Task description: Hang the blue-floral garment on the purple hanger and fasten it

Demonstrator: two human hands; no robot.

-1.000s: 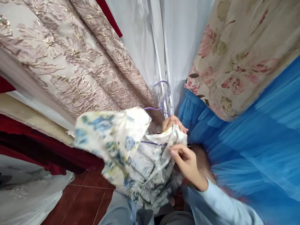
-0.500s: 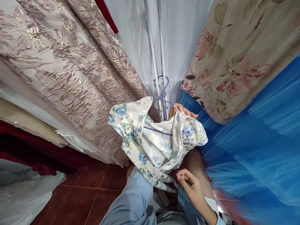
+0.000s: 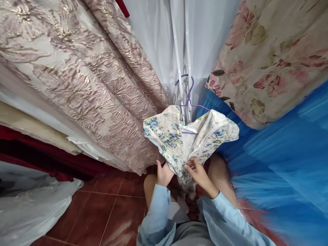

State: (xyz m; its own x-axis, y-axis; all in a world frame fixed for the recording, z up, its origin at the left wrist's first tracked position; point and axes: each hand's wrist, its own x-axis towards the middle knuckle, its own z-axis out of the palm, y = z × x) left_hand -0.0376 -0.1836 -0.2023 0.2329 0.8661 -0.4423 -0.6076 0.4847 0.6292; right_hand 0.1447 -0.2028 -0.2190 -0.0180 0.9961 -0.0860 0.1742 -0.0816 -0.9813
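The floral garment (image 3: 167, 131) is hanging on the purple hanger (image 3: 189, 98). Our right hand (image 3: 200, 175) is pinching its opening; our left hand's (image 3: 164, 175) grip is hiding behind cloth, unclear. We are best pulling lightly, evenly.

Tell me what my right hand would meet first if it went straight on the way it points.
The blue-flowered garment, most likely: the fingertips of your right hand lie against or just over its front, though contact is hard to confirm.

Light blue long sleeves (image 3: 160, 202), loose, wrinkled. Matching shirt (image 3: 213, 220) open over grey top (image 3: 192, 233). Left hand (image 3: 164, 175), right hand (image 3: 202, 177) bare; knees (image 3: 220, 174) bare too.
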